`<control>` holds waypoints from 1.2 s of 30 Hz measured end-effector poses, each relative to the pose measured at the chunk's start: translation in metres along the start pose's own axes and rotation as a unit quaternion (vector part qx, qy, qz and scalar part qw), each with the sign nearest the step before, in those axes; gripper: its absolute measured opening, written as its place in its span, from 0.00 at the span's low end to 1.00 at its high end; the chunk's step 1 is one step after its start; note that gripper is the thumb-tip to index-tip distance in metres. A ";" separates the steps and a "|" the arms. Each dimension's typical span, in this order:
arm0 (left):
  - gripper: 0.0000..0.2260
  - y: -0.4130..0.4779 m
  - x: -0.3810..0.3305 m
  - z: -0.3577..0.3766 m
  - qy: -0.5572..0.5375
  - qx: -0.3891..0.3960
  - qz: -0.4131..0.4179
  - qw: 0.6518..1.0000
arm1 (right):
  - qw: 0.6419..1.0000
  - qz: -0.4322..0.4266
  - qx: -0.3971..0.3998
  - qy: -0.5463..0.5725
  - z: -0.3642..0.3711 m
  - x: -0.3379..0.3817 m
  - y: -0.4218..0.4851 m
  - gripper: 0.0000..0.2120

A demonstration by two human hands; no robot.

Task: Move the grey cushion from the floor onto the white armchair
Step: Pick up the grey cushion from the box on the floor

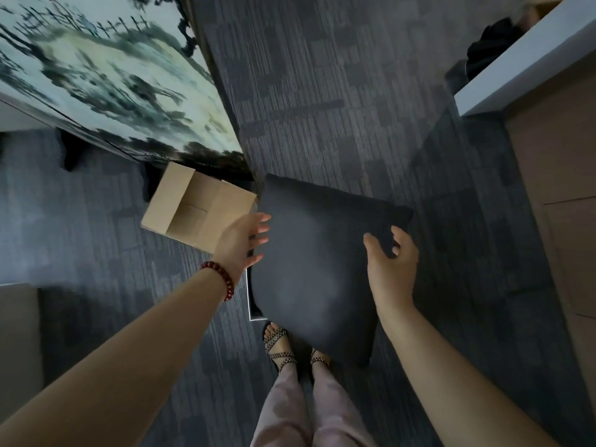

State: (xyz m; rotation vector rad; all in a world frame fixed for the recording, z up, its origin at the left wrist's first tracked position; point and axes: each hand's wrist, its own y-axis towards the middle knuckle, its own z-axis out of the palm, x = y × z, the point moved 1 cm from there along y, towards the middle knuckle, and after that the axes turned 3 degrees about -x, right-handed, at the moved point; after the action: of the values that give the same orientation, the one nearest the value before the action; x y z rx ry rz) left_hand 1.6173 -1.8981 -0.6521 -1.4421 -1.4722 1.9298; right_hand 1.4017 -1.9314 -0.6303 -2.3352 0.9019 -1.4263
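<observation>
The grey cushion (319, 266) is lying flat on the dark carpet (322, 91), directly in front of the person's sandalled feet (277, 346), its near corner overlapping the toes. Left of the cushion, the left hand (242, 243), with a red bead bracelet (222, 279) at the wrist, is reaching toward the cushion's left edge with fingers (261, 227) spread wide, holding nothing; whether the tips are touching the fabric cannot be told. Over the cushion's right half, the right hand (392, 269) is hovering with fingers curled but parted, likewise empty. The step in hand appears to be the grasp: it would likely go best with both hands closing on opposite edges together, so that the soft cushion is lifting level rather than sagging. Just left of the cushion's far corner an open cardboard box (196, 211) is standing; beyond it a painted panel (106, 79) is leaning, near enough to be brushed on the lift. Right of the cushion a white-edged cabinet (529, 66) is bounding the space. The white armchair is not showing in view.
</observation>
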 end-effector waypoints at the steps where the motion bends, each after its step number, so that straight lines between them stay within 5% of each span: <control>1: 0.06 0.016 0.006 0.003 0.006 -0.003 0.002 1.000 | 1.000 -0.006 -0.015 -0.016 0.007 -0.008 0.006 0.33; 8: 0.03 0.114 0.036 0.009 0.066 -0.014 0.043 0.997 | 0.991 0.046 -0.091 -0.092 0.050 -0.047 0.043 0.55; 12: 0.11 0.173 0.064 -0.003 0.092 -0.036 0.028 0.995 | 0.982 0.076 -0.117 -0.130 0.058 -0.071 0.055 0.60; 17: 0.26 0.224 0.096 -0.005 0.093 -0.014 -0.036 0.995 | 0.980 0.050 -0.144 -0.126 0.064 -0.089 0.061 0.61; 23: 0.23 0.234 0.113 0.013 -0.034 0.013 -0.108 0.993 | 0.976 0.035 -0.166 -0.136 0.070 -0.089 0.071 0.58; 36: 0.16 0.158 0.021 -0.001 -0.007 0.001 0.021 1.000 | 0.985 -0.051 -0.135 -0.098 0.026 0.018 0.044 0.50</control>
State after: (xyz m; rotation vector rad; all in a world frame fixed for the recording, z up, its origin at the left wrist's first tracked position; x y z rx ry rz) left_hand 1.6573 -1.9487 -0.7980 -1.4733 -1.4554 1.9689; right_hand 1.4143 -1.9795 -0.6527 -2.6988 0.9842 -1.1421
